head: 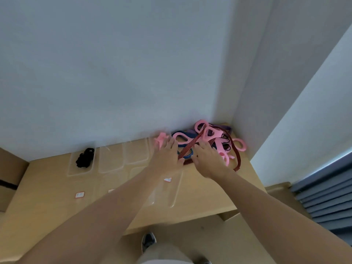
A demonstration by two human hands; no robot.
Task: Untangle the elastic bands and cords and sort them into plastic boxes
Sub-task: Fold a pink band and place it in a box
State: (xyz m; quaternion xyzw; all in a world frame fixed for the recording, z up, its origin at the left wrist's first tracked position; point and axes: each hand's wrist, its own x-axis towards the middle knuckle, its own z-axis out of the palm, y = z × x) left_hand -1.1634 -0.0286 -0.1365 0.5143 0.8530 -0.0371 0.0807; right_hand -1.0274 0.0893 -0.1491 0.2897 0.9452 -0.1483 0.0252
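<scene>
A tangle of bands lies in the far right corner of the wooden table (200, 197): pink bands (209, 133), a blue band (187, 154), a purple band (224, 128) and a red striped band (188, 148). My left hand (167, 159) reaches over the pile's left edge, fingers extended, thumb against the red striped band. My right hand (208, 161) lies over the middle of the pile with its fingers stretched out. A row of clear plastic boxes stands along the wall; the leftmost box (82, 164) holds a black cord (85, 158), and the rightmost box holds a pink band (161, 140).
Two more clear boxes (112, 159) stand between those. Clear lids (171, 189) with small labels lie nearer me on the table. Walls close the table at the back and right. Cardboard boxes (9, 180) sit at the left; my shoe (148, 241) shows below the table edge.
</scene>
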